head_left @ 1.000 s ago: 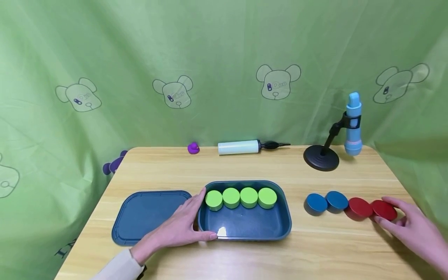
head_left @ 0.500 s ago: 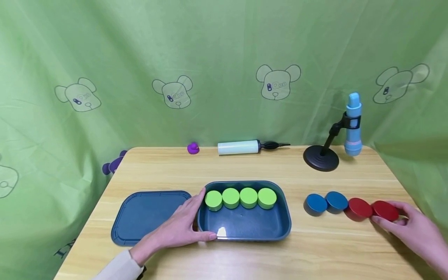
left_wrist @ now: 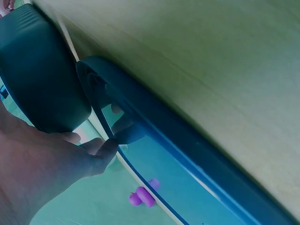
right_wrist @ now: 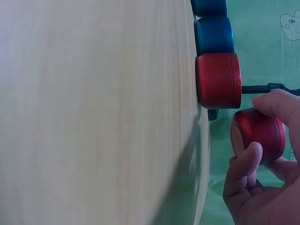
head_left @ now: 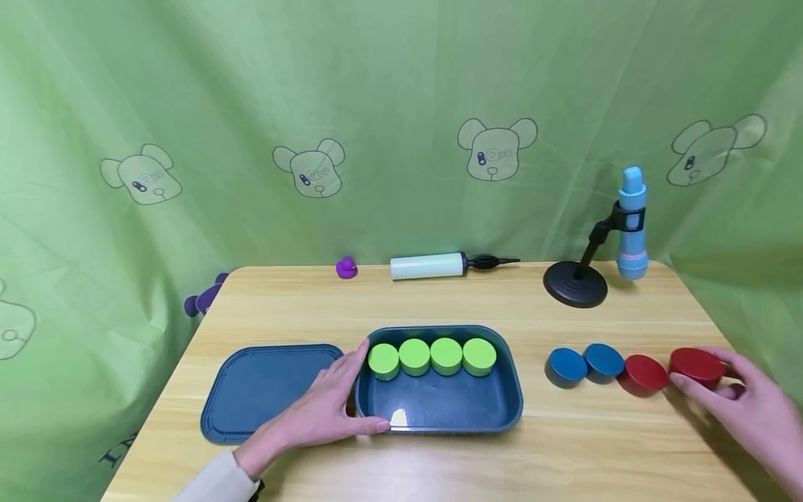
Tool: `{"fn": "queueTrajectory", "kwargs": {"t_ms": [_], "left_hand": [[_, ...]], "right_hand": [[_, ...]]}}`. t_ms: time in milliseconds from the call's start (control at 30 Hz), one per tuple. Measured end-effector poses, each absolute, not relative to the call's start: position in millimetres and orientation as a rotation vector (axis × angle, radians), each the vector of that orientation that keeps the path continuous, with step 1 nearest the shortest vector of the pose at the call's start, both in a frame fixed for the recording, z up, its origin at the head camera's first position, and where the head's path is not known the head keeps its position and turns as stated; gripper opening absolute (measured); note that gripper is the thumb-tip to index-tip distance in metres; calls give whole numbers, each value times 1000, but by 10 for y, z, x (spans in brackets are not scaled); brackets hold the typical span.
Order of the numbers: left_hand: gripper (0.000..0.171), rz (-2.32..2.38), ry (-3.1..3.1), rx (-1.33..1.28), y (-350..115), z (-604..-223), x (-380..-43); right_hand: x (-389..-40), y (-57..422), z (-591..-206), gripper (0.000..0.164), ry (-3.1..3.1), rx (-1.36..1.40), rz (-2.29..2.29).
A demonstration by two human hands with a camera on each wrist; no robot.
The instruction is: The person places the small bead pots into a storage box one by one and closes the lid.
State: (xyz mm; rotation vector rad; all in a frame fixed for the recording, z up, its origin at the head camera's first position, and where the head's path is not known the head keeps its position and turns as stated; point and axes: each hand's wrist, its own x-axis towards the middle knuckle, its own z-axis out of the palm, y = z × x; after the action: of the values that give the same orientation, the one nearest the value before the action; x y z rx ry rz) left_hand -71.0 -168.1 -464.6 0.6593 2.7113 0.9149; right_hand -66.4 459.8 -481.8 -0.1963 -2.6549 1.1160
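Observation:
My right hand (head_left: 746,394) grips a red round tin (head_left: 696,367) between thumb and fingers. In the right wrist view that tin (right_wrist: 260,136) is off the table and slightly tilted, its base partly showing. Beside it a second red tin (head_left: 643,376) stands on the table, in a row with two blue tins (head_left: 567,366). My left hand (head_left: 320,411) rests against the left end of a dark blue box (head_left: 519,390), fingers straight along the side and thumb at the front rim. Several green round tins (head_left: 415,355) line the box's back wall.
A flat dark blue lid (head_left: 263,383) lies left of the box, partly behind the left hand. Along the table's back are a purple duck (head_left: 346,268), a hand pump (head_left: 429,265) and a blue microphone (head_left: 632,237) on a black stand (head_left: 575,284).
My right hand has lifted the end red tin off the table and moved it slightly right, away from the other red tin. The left hand and the box have stayed put.

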Motion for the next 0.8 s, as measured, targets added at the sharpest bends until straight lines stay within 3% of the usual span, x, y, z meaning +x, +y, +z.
{"fn": "queueTrajectory", "kwargs": {"t_ms": [100, 233, 467, 800], "left_hand": [[129, 911, 2717, 650, -1683, -4646, -702], [128, 917, 2720, 645, -1682, -4646, -698], [127, 935, 2719, 663, -1676, -4654, -703], [128, 938, 2712, 661, -1681, -4656, -711]], "right_hand": [[-665, 4557, -4798, 53, -2674, -214, 1055], [-657, 4479, -4716, 70, -2701, -240, 963], [-596, 4282, -4610, 56, -2611, -296, 1119], [-578, 3978, -4468, 57, -2562, -207, 1264]]}}
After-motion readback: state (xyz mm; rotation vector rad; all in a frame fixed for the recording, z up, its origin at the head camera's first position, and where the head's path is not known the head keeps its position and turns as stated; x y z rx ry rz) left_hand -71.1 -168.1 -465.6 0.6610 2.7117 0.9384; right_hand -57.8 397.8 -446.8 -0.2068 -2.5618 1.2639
